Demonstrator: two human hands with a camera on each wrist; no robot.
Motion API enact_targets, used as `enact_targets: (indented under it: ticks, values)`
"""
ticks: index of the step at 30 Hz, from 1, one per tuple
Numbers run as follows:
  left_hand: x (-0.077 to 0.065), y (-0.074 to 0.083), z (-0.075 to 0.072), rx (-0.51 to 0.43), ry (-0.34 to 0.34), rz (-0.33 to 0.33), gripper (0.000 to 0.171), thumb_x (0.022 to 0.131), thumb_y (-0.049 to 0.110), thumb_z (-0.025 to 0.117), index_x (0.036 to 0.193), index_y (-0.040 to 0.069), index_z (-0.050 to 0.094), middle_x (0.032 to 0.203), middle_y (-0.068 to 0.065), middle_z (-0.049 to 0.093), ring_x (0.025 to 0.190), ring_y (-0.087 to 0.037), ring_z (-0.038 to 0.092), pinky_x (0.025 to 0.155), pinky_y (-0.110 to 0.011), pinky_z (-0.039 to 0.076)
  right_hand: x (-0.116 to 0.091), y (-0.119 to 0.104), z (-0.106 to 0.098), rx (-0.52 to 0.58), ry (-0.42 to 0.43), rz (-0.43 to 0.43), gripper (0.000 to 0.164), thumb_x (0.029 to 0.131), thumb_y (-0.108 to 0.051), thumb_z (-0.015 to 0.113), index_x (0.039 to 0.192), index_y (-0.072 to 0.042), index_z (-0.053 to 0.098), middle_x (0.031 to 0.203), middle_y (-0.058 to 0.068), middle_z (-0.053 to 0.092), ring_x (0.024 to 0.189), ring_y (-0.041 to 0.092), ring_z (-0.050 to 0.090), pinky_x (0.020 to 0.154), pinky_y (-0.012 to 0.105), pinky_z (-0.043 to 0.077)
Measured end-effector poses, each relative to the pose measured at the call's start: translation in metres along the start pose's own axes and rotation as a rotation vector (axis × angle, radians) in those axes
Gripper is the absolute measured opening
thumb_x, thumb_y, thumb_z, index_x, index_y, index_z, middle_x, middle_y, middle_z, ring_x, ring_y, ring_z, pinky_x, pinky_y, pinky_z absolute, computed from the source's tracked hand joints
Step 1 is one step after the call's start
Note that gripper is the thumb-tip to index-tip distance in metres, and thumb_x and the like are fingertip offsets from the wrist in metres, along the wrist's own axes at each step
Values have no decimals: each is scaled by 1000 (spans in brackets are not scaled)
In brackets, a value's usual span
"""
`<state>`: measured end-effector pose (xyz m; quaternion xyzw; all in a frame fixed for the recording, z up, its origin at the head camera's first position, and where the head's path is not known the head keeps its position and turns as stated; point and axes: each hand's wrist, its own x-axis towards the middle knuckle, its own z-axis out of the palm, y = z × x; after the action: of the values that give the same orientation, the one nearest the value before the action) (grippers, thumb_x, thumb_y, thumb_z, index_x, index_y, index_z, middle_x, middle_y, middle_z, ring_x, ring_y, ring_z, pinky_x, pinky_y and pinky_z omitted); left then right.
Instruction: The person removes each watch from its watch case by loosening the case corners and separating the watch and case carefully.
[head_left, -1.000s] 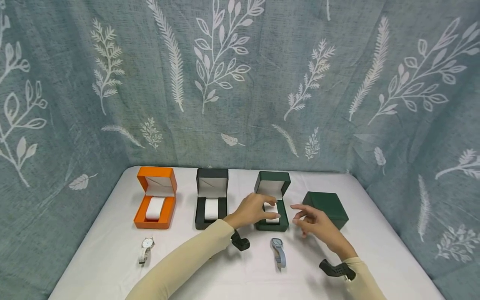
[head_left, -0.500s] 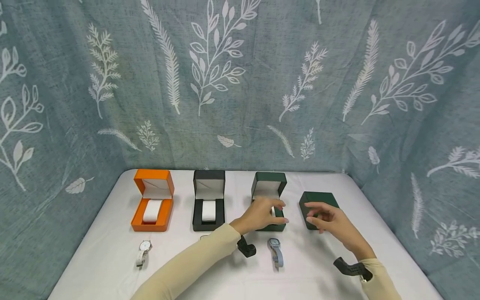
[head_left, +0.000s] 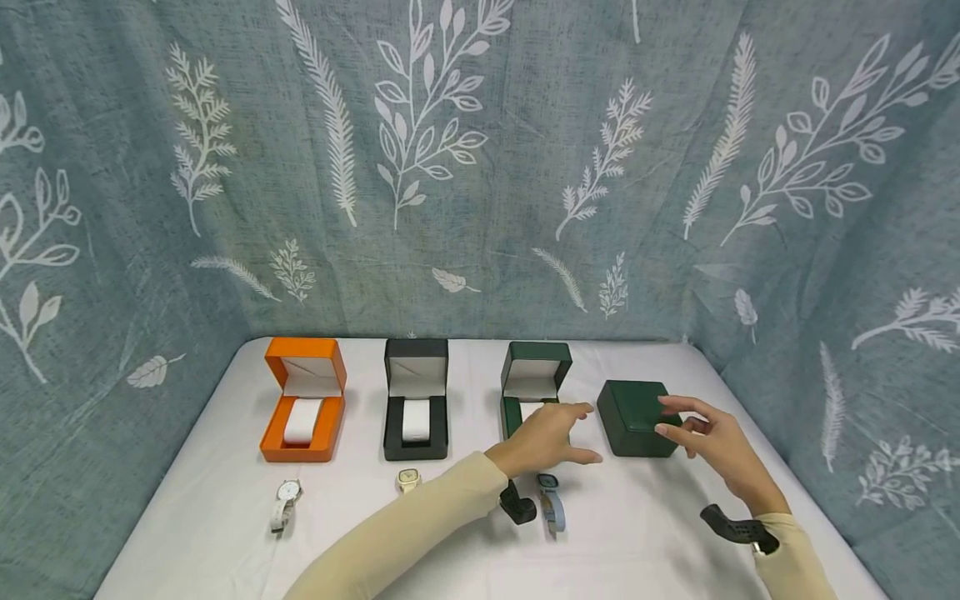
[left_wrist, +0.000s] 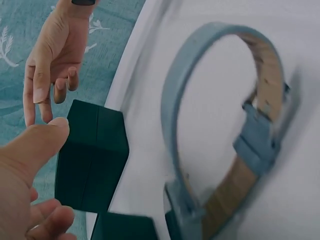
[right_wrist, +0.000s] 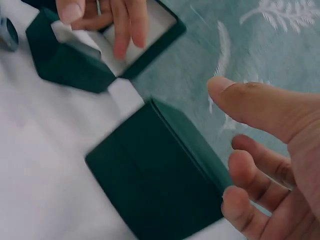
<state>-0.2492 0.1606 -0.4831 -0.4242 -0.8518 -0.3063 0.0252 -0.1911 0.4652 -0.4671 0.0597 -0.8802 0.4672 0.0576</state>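
Observation:
A closed dark green watch box (head_left: 633,417) stands at the right of the table. My right hand (head_left: 716,446) is at its right side, thumb and index finger apart; I cannot tell whether the fingertips touch it. In front of the open green watch box (head_left: 537,354) hovers my left hand (head_left: 542,437), thumb and fingers spread with nothing between them. It hides part of that box and its white cushion. A wristwatch with a light blue strap (head_left: 553,510) lies below the left hand; its looped strap (left_wrist: 172,100) looks large in the left wrist view.
An open orange box (head_left: 273,433) and an open black box (head_left: 393,429) stand to the left, each with a white cushion. Before them lie a white-strapped watch (head_left: 283,507) and a gold-coloured watch (head_left: 408,477), partly behind the left sleeve. Patterned curtain surrounds the table.
Both hands have moved to the right. The left has shifted off the open green box's cushion toward the closed box; the right has gone past the closed box's front to its right side.

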Motion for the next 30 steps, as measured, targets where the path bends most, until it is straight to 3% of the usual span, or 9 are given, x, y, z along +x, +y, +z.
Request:
enact_targets:
  ticks: [4, 7, 9, 16, 22, 30]
  values:
    - [5, 7, 8, 31, -4, -32, 85, 87, 50, 81, 151, 5, 50, 141, -2, 62, 113, -8, 65, 92, -21, 50, -3, 14, -12, -55, -9, 16, 62, 94, -32, 78, 149, -15, 54, 140, 8, 49, 74, 31, 58, 61, 38, 49]
    - [10, 10, 13, 66, -9, -56, 93, 86, 53, 80, 156, 5, 42, 151, -5, 53, 134, -14, 54, 104, -27, 46, -3, 23, -18, -63, -31, 37, 68, 93, -32, 79, 153, -18, 49, 144, 8, 43, 76, 35, 59, 62, 40, 49]
    - [12, 12, 16, 79, -13, -68, 99, 86, 54, 80, 159, 4, 37, 155, -6, 48, 139, -16, 49, 107, -28, 44, -2, 27, -21, -52, -57, 46, 74, 94, -30, 79, 157, -17, 44, 149, 12, 40, 78, 38, 59, 61, 41, 48]
    - [22, 16, 27, 76, -40, -100, 110, 84, 56, 81, 162, 1, 26, 160, -10, 40, 144, -17, 43, 110, -28, 41, 1, 39, -26, -14, -144, 90, 89, 90, -28, 83, 163, -25, 32, 162, 15, 29, 81, 41, 60, 60, 40, 48]
    - [31, 18, 32, 14, -50, -153, 111, 83, 51, 84, 161, -1, 24, 163, -13, 35, 146, -21, 40, 112, -30, 39, 6, 48, -27, -11, -179, 89, 93, 90, -25, 82, 164, -26, 27, 166, 12, 24, 77, 40, 60, 58, 40, 49]
    - [42, 10, 38, -28, -58, -175, 113, 81, 49, 87, 159, -5, 27, 159, -16, 41, 144, -23, 44, 112, -30, 39, 10, 51, -29, 28, -231, 70, 92, 91, -21, 81, 164, -31, 25, 169, 7, 18, 76, 43, 59, 58, 42, 49]
